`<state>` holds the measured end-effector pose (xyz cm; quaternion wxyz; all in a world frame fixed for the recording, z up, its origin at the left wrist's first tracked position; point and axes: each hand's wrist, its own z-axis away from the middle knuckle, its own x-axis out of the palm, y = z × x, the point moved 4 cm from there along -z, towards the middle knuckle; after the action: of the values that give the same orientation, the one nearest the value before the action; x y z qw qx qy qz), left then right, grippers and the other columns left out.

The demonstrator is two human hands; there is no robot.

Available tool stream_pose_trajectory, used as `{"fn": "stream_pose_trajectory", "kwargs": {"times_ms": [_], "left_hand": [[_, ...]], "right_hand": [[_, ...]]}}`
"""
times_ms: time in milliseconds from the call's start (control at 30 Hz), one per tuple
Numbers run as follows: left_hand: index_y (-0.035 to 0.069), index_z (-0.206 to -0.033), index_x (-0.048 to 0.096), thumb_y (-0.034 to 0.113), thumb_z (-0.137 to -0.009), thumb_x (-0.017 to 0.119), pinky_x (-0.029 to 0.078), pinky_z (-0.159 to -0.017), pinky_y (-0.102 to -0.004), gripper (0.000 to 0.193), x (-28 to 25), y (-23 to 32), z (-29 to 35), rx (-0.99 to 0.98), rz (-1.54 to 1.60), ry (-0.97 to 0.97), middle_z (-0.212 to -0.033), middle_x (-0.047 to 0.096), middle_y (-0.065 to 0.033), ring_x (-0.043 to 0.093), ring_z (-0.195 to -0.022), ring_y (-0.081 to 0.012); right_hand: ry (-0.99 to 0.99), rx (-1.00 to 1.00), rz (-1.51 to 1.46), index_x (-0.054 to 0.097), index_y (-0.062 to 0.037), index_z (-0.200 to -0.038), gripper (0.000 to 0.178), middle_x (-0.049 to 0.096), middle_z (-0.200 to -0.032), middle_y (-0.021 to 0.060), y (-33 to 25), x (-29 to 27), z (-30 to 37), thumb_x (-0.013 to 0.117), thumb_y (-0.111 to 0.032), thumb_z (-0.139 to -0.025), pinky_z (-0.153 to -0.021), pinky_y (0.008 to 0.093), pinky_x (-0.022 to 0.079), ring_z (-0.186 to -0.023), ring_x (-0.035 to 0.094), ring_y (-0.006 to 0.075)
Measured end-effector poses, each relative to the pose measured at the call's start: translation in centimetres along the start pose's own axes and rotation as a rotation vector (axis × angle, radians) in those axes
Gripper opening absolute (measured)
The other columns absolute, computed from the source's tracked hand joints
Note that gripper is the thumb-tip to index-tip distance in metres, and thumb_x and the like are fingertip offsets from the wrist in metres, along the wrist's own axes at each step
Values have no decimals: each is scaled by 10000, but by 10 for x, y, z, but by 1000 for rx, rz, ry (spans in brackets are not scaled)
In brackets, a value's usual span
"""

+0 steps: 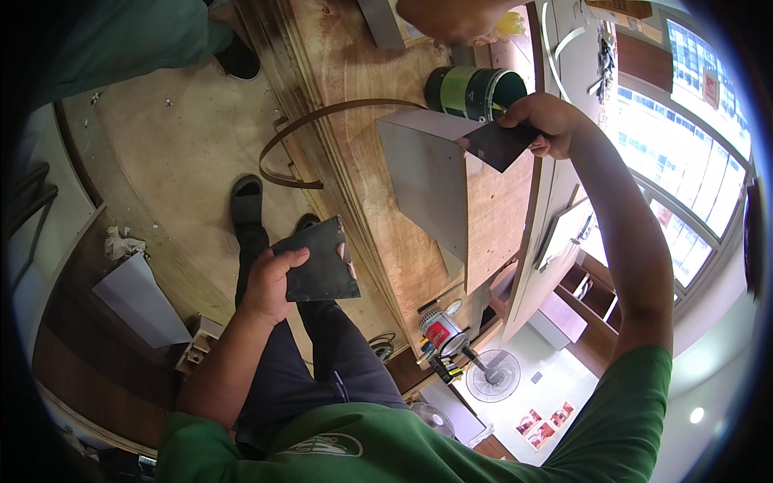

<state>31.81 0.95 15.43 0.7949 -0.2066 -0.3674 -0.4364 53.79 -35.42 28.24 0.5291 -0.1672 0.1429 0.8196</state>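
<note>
My left hand (270,278) grips a dark, flat, square plate (324,266) in front of my legs, thumb on top. Out to the right, my right hand (551,121) pinches a second dark, thin plate (499,148) by one corner. That plate is over the upper edge of a box-shaped wooden piece (501,213) with a pale grey side, on the plywood workbench (346,60). Close to my right hand, a dark green can (459,90) with a light green band lies tilted, its mouth facing right. I cannot tell whether the plate touches the box.
A curved brown strip (278,149) hangs over the bench edge. Another person's arm (451,16) reaches in at the top; a leg (153,40) stands top left. A red and silver power tool (439,328) and a fan (493,375) are at lower right. A grey panel (141,302) leans at left.
</note>
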Motion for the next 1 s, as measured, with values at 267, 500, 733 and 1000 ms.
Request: {"fn": "stream_pose_trajectory", "kwargs": {"times_ms": [267, 500, 733, 1000], "left_hand": [[-103, -1317, 524, 210, -892, 561, 534, -957, -478, 529, -7, -5, -5, -13, -20, -24, -1150, 666, -221, 679, -1023, -361], [-97, -1336, 508, 234, -894, 568, 516, -972, -490, 556, 22, 15, -7, 22, 1, -99, -1166, 656, -211, 665, -1051, -369], [-62, -1377, 478, 248, -883, 590, 493, -991, -491, 595, 34, 10, -20, 22, 1, -63, -1201, 638, -188, 640, -1073, -371], [-23, -1379, 457, 289, -908, 590, 470, -1012, -484, 581, 89, 9, -32, 83, -62, -136, -1196, 606, -141, 607, -1113, -336]], "right_hand": [[-12, -55, 72, 580, -29, -872, 88, 536, -618, 31, -22, 27, 8, 651, -82, -867, -347, 211, 250, -378, 377, 70], [-46, -474, -117, 614, 8, -1075, 247, 618, -792, 35, -8, 20, 75, 670, -150, -893, -446, 214, 406, -537, 544, 82], [-88, -690, -718, 551, -57, -1115, 312, 636, -955, 22, 147, 44, 121, 721, -72, -853, -806, 249, 474, -856, 606, 97], [-115, -739, -1393, 537, -56, -1074, 180, 667, -1110, 126, 198, 137, 111, 582, 29, -922, -968, 387, 459, -1009, 642, 241]]}}
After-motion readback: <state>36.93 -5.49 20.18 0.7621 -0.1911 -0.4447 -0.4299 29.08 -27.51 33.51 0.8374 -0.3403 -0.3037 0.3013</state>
